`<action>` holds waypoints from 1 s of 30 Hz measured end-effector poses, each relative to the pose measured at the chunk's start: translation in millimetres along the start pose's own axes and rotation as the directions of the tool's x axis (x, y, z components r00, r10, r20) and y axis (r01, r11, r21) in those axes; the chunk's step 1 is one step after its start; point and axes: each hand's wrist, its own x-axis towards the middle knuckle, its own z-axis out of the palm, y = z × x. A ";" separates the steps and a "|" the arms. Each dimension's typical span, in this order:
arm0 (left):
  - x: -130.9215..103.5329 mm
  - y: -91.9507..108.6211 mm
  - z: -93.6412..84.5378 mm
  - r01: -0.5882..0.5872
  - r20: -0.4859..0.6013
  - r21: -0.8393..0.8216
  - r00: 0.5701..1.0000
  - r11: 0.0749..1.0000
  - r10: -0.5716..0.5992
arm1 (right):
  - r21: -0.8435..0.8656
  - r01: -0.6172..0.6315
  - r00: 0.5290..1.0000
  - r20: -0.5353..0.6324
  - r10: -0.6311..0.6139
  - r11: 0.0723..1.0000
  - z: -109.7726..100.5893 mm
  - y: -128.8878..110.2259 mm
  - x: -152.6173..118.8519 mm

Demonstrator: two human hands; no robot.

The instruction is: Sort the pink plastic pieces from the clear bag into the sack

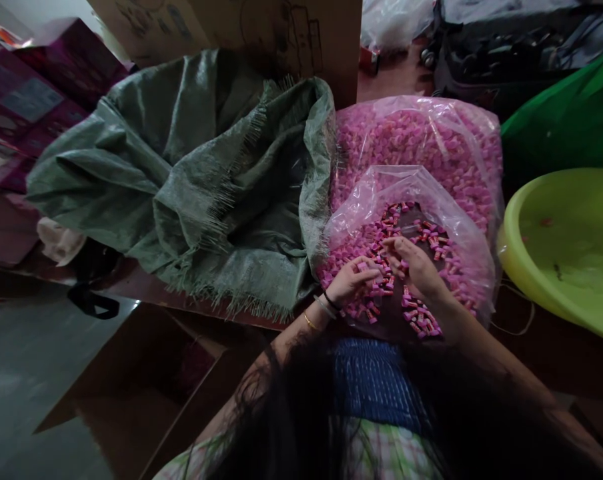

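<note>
Pieces (371, 311), small and pink, lie around the left hand (352, 280) and right hand (420, 268), by a clear bag (401, 177), long sides pointing every way. One heap (422, 320) sits nearest the right hand. The left hand pinches a piece; I can't tell if the right one grips anything.

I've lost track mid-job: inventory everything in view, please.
small pieces: uncountable, pink, centre right
plastic bag: one, possibly two, clear, centre right
sack: one, grey-green, centre left
basin: one, lime, right
sheet or bag: one, green, upper right
open case: one, black, top right
cartons: two, brown, top centre and lower left
boxes: several, purple, upper left
strap: one, black, left
tabletop: one, reddish, beneath sack
cloth: one, blue, bottom centre
left hand: one, bare, centre
right hand: one, bare, centre right
</note>
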 end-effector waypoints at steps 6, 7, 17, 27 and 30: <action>1.7 -14.8 3.0 -0.229 -0.058 0.491 0.954 0.841 0.293 | -0.169 0.157 0.987 0.015 -0.157 0.973 26.6 -0.7 -6.5; 2.5 -19.1 1.9 -0.250 -0.076 0.546 0.936 0.799 0.345 | -0.233 0.192 0.981 0.044 -0.186 0.953 31.4 2.8 -8.6; -16.8 1.8 -11.5 -0.298 -0.044 0.609 0.912 0.735 0.407 | -0.432 0.360 0.933 0.186 -0.308 0.827 -4.8 5.4 -16.6; -17.5 1.4 -6.1 -0.244 -0.118 0.678 0.895 0.694 0.430 | -0.577 0.502 0.860 0.408 -0.305 0.644 -6.2 7.9 -19.5; -25.2 16.1 -2.2 -0.330 -0.094 0.652 0.859 0.683 0.504 | -0.468 0.496 0.816 0.540 -0.208 0.731 -17.8 0.8 2.2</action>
